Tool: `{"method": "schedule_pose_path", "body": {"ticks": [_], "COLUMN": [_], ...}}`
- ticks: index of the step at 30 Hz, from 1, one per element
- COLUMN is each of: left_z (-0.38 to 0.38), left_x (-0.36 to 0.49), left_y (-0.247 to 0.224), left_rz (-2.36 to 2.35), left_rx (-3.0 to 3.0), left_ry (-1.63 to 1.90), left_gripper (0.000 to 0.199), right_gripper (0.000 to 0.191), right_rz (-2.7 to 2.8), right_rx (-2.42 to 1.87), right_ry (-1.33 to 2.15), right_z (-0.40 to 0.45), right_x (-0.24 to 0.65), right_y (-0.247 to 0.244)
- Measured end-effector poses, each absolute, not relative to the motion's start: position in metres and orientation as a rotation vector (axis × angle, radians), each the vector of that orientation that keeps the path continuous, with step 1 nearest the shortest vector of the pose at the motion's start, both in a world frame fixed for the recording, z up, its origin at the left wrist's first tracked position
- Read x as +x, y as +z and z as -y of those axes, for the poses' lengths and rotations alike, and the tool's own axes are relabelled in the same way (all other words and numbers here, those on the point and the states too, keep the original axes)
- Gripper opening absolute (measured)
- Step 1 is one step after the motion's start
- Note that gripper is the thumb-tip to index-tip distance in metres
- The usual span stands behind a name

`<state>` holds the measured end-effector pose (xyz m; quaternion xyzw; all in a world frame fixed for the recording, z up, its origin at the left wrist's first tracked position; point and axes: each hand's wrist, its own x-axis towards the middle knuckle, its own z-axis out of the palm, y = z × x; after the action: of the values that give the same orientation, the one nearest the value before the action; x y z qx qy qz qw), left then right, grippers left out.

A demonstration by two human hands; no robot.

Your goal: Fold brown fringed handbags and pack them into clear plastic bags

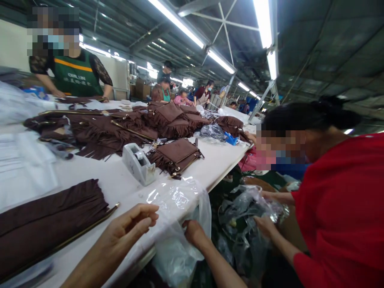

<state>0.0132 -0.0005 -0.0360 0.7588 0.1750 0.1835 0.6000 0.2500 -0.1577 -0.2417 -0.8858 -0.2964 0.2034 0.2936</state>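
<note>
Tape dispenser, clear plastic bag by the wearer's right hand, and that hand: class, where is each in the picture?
Tape dispenser (pixel 135 168): head view, on its grey body.
Clear plastic bag (pixel 172 256): head view, on the part hanging below the table edge.
Right hand (pixel 196 235): head view, on the back of the hand.

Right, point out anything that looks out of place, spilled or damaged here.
The clear, crinkled plastic bag droops over the edge of the long white table beside the right hand, though probably just in use. The brown fringed fabric bags lie in a loose heap, overlapping at different angles. No spill or damage is evident.
</note>
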Motion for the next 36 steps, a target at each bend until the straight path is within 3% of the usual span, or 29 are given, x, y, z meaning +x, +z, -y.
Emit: {"method": "schedule_pose_path", "body": {"ticks": [6,13,15,19,22,24,28,32,36], "left_z": [0.002,0.008,0.010,0.020,0.025,0.024,0.003,-0.030,-0.048], "left_x": [0.015,0.016,0.016,0.013,0.012,0.010,0.001,-0.007,-0.019], "left_y": [-0.063,-0.063,-0.069,-0.086,-0.092,-0.090,-0.080,-0.087,-0.097], "left_rz": [-0.355,-0.263,-0.205,-0.143,-0.252,-0.352,-0.437,-0.551,-0.604], "left_rx": [1.843,1.714,1.639,1.638,1.674,1.640,1.635,1.679,1.712], "left_ry": [0.398,0.383,0.366,0.375,0.475,0.538,0.586,0.666,0.729], "left_gripper": [0.032,0.029,0.048,0.115,0.130,0.117,0.042,0.051,0.057], "right_gripper": [0.005,0.024,0.026,0.029,0.032,0.029,0.019,0.013,0.009], "right_rz": [0.761,0.784,0.830,1.008,1.075,1.124,1.219,1.106,1.069], "right_rx": [-2.205,-1.842,-1.774,-1.833,-1.931,-2.002,-2.127,-2.015,-1.788], "right_ry": [0.573,0.720,0.769,0.639,0.403,0.278,0.179,0.390,0.386], "right_z": [0.174,0.162,0.149,0.118,0.103,0.100,0.105,0.110,0.113], "right_x": [0.257,0.224,0.203,0.169,0.157,0.151,0.140,0.140,0.145], "right_y": [-0.179,-0.088,-0.070,-0.056,-0.060,-0.063,-0.066,-0.066,-0.068]}}
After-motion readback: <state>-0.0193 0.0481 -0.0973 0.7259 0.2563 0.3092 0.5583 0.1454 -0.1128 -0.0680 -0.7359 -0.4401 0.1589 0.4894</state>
